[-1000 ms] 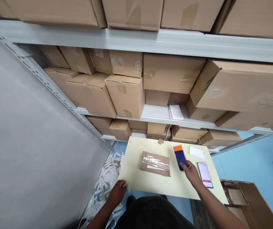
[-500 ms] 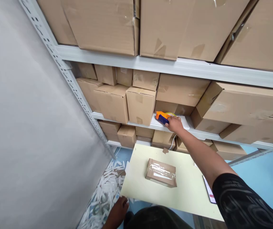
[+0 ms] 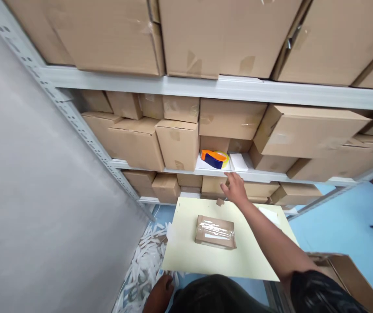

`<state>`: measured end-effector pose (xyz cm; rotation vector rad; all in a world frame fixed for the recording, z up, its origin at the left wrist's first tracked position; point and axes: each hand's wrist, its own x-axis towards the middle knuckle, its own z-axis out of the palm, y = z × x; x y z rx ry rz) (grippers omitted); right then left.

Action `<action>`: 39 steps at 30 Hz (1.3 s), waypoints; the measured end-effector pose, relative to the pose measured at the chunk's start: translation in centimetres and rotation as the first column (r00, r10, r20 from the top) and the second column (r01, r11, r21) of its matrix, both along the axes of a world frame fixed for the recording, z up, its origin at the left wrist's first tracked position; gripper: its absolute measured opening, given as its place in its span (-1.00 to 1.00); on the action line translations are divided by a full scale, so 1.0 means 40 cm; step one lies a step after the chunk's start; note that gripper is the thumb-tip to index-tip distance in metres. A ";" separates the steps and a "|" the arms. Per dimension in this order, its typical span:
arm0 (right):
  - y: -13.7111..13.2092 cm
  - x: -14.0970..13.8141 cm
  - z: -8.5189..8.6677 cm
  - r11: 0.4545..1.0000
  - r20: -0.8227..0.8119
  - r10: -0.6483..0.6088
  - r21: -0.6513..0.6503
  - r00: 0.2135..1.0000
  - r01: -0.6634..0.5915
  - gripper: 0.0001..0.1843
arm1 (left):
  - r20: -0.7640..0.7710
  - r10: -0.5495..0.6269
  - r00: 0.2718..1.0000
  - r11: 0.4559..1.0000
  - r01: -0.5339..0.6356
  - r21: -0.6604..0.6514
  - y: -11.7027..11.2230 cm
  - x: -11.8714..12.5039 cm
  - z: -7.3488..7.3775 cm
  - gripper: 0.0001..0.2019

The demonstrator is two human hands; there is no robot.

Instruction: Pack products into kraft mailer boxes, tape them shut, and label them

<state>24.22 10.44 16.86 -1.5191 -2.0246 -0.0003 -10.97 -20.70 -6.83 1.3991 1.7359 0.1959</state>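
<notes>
A white label (image 3: pixel 215 237) shows on the taped cardboard parcel (image 3: pixel 216 227), but any print on it is too blurred to read. Pale marks on the dark right sleeve (image 3: pixel 318 289) cannot be made out either.

One parcel lies on the desk (image 3: pixel 186 256), left of the middle and well in from the front edge. One brown cardboard scrap (image 3: pixel 220 202) sits at the rear edge, and one white packet (image 3: pixel 269 214) lies near the rear right corner, beside the forearm. On the middle shelf (image 3: pixel 261 175) there is one orange and dark-blue tape dispenser (image 3: pixel 213 159), close to the front edge, with a yellow ring showing at its right end; one white box (image 3: pixel 238 162) lies just right of it. Three cartons (image 3: pixel 176 145) stand in front at that shelf's left end.

The right hand (image 3: pixel 234 187) is empty and half open, fingers bent and a little spread, just below the shelf's front edge and apart from the dispenser. The left hand (image 3: pixel 161 291) is low beside the desk's front left corner, fingers curled; whether it grips anything cannot be told. White strips (image 3: pixel 144 258) cover the floor nearby.
</notes>
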 end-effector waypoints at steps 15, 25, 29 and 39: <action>-0.738 0.248 -0.502 0.611 -0.074 -0.200 -0.789 0.977 0.065 -0.65 | 0.113 -0.051 0.992 0.978 0.027 0.206 0.318 0.155 0.048 -0.36; -0.624 0.303 -0.540 0.543 -0.216 -0.229 -0.838 0.949 -0.059 -0.75 | 0.143 -0.056 0.988 0.992 0.038 0.121 0.377 0.273 0.081 -0.39; -0.570 0.332 -0.543 0.531 -0.257 -0.175 -0.838 0.950 -0.129 -0.78 | 0.093 0.071 0.993 0.994 -0.078 0.077 0.356 0.304 0.101 -0.44; -0.471 0.347 -0.518 0.519 -0.263 -0.171 -0.843 0.949 -0.140 -0.77 | 0.178 0.112 0.978 0.985 -0.132 0.108 0.346 0.315 0.174 -0.46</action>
